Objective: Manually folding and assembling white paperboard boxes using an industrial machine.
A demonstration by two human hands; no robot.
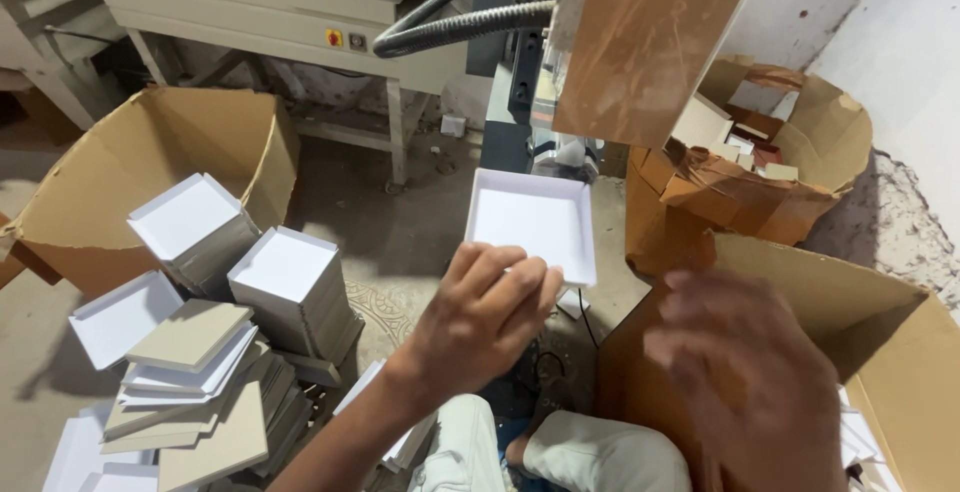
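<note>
Head cam looking down, only one view here. Lots of clutter around the hands. Off to the left of the left hand point(487, 314) there are messy stacks of shallow white trays point(283, 282), some flipped over so the grey board backs show, piled on the floor point(400, 212). Beyond those stacks, further left, sits a big open cardboard box point(130, 177). Straight ahead, past the hands, there's a machine with a brown flat panel point(650, 37) hanging over the spot, plus a ribbed black hose point(450, 27) curving off to the left of it. A pale metal stand point(300, 12) is behind all that. To the right of the panel, a torn cardboard box point(770, 167) holds scraps of board. Right under the right hand point(755, 377) is another open cardboard carton point(890, 352), and the hand covers a good part of its inside, so I can't really see what's in there apart from some white edges at the bottom corner.

Now the main thing: a white tray point(535, 224), square-ish, with low folded-up walls, clean inside. The left hand has it by the near edge, fingers curled over the rim, holding it up just below the brown panel. The right hand is blurred, fingers spread loosely, holding nothing that I can make out, apart from the tray and just right of it.
</note>
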